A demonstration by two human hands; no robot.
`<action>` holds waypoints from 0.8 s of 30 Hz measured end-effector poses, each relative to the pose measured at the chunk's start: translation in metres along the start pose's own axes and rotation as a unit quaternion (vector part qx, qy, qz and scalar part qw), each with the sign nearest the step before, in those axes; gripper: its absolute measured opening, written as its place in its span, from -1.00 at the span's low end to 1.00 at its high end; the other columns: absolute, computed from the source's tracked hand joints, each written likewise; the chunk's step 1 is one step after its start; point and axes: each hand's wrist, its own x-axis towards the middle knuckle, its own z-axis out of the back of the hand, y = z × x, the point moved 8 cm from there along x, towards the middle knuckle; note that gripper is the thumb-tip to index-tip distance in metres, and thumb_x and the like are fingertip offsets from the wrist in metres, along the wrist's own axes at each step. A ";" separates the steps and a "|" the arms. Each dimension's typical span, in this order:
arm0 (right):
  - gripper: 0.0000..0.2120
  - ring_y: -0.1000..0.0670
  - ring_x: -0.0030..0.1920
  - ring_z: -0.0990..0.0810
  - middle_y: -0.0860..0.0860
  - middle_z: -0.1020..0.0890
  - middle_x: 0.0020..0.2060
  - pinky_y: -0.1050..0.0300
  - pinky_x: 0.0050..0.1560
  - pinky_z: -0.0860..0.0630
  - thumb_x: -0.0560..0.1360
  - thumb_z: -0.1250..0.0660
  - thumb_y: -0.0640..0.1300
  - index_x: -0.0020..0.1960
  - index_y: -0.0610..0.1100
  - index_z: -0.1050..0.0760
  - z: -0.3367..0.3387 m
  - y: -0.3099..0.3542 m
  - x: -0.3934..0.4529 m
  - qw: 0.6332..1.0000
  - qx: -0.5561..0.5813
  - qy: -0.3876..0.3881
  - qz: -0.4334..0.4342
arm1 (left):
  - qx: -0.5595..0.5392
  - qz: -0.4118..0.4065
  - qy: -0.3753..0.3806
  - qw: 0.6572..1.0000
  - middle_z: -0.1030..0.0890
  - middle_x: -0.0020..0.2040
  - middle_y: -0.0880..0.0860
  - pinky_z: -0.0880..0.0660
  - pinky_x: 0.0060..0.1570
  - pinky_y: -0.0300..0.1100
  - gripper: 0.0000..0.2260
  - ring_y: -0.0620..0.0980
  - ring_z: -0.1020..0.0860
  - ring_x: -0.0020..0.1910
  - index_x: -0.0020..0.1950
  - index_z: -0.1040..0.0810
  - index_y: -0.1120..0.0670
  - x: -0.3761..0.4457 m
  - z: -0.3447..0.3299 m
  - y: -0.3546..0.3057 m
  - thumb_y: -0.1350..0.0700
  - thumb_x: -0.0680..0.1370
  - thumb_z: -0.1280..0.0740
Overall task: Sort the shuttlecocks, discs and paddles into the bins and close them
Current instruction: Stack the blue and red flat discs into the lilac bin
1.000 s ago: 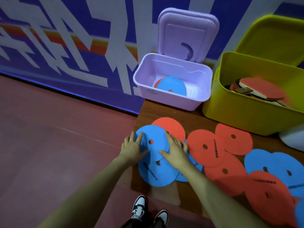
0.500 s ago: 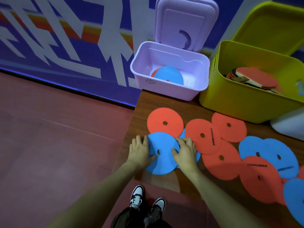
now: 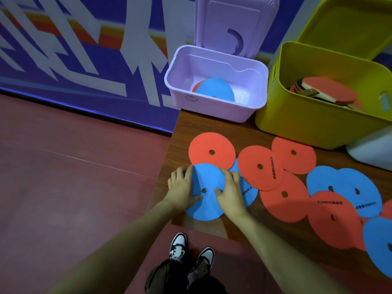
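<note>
A stack of blue discs point(image 3: 206, 181) lies at the near left corner of the wooden table point(image 3: 182, 132). My left hand point(image 3: 182, 187) grips the stack's left edge, with the fingers curled around it. My right hand point(image 3: 231, 192) presses on the stack's right side. A red disc point(image 3: 212, 149) lies just behind, and several more red and blue discs point(image 3: 284, 194) spread to the right. The lilac bin point(image 3: 214, 107) stands open at the back with discs point(image 3: 214, 90) inside. The open yellow-green bin point(image 3: 314, 119) holds red paddles point(image 3: 331, 92).
A white bin point(image 3: 371, 149) shows partly at the right edge. The table's left edge drops to a red floor point(image 3: 74, 187). A blue patterned wall point(image 3: 84, 49) runs behind. My shoes point(image 3: 191, 251) stand below the table's near edge.
Both hands have slid the blue discs together into one stack near the table's front corner, which uncovered the red disc behind. My left fingers now curl around the stack's edge.
</note>
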 end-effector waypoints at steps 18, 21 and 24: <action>-0.54 -0.11 0.25 -0.38 -0.06 -0.39 0.25 0.05 0.28 -0.18 0.48 -0.33 -0.23 0.36 -0.07 -0.35 0.050 0.005 0.103 0.988 -0.077 -0.130 0.007 | -0.095 -0.048 -0.080 0.991 -0.16 0.41 0.16 -0.18 0.35 -0.06 -0.27 0.15 -0.20 0.36 0.51 -0.05 0.18 0.094 0.042 -0.027 0.17 0.46 -0.39; -0.49 -0.07 0.37 -0.31 -0.04 -0.35 0.36 0.04 0.33 -0.11 0.54 -0.25 -0.18 0.45 -0.06 -0.21 0.035 -0.007 0.109 0.991 -0.106 -0.086 -0.013 | -0.007 -0.011 -0.055 0.998 -0.07 0.51 0.17 -0.10 0.40 -0.02 -0.30 0.17 -0.09 0.46 0.52 0.02 0.19 0.095 0.026 -0.017 0.01 0.54 -0.29; -0.47 -0.03 0.41 -0.25 0.00 -0.31 0.41 0.04 0.37 -0.03 0.56 -0.21 -0.16 0.49 -0.04 -0.13 0.029 -0.014 0.106 0.994 -0.086 -0.070 -0.026 | 0.009 -0.007 -0.038 0.999 0.02 0.54 0.13 -0.02 0.43 -0.01 -0.38 0.13 0.01 0.50 0.53 0.04 0.13 0.093 0.018 -0.016 0.02 0.59 -0.21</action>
